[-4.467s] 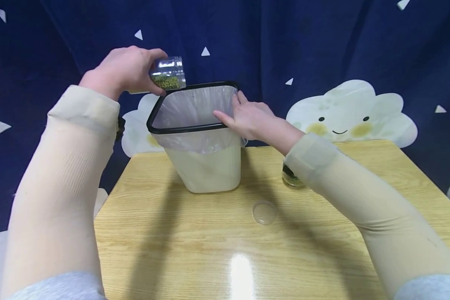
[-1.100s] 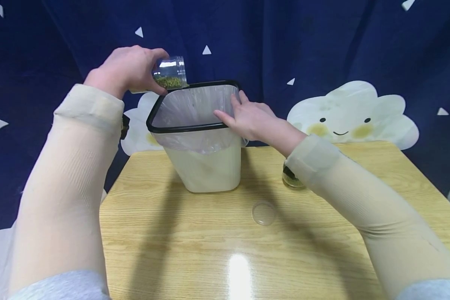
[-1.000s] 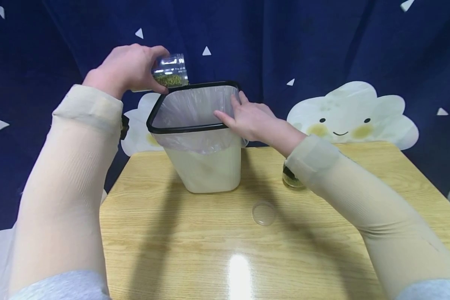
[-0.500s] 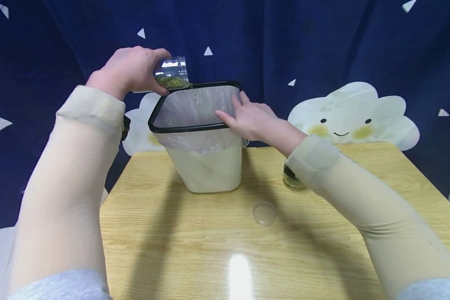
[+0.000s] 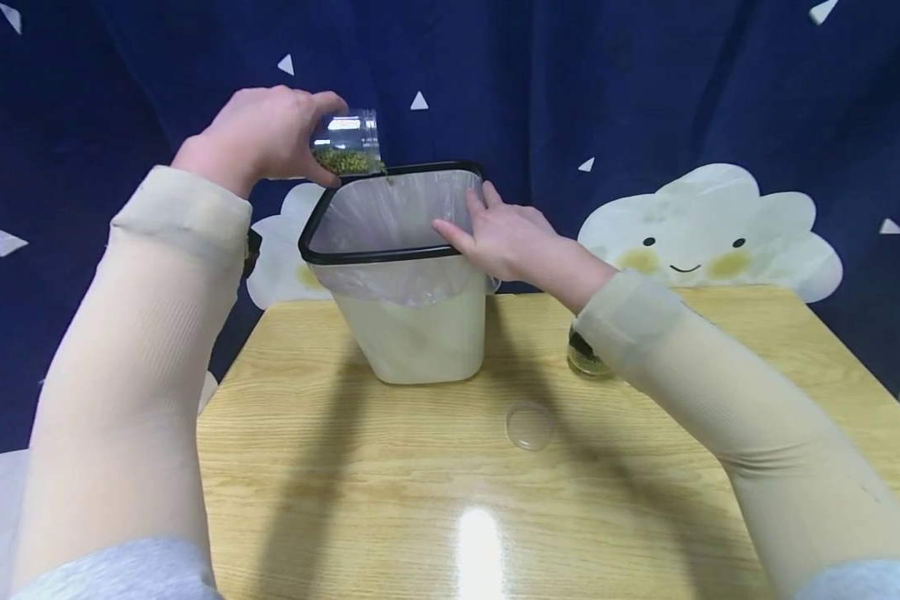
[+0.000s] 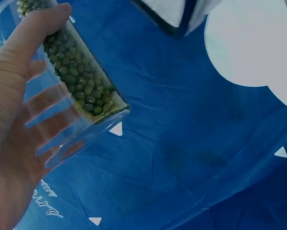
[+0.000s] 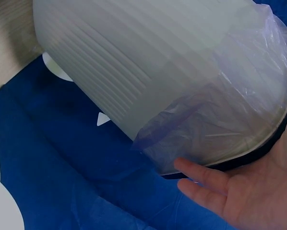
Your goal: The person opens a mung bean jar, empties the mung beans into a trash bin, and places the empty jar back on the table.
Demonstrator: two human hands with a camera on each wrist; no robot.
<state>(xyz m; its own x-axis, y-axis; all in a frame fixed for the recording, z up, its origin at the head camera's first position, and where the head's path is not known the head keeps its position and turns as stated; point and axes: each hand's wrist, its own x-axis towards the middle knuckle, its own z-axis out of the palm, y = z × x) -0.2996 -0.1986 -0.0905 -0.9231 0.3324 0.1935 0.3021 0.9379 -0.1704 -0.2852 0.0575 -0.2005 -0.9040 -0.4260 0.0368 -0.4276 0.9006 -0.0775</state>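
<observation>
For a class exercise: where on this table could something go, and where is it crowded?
Free: the table between the sleeves, this side of the lid; also between the bin and the table's left edge. Crowded: the bin's rim, with the left hand, its jar and the right hand there.

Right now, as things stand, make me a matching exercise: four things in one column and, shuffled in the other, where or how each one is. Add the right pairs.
Things
1. Jar of green beans
2. Right hand
3. Clear disc
4. Bin liner

Places and states
A. Flat on the table
B. Folded down over the black rim
C. Tipped sideways in the left hand
D. At the right side of the bin, fingers extended

Pairs: 1-C, 2-D, 3-A, 4-B
</observation>
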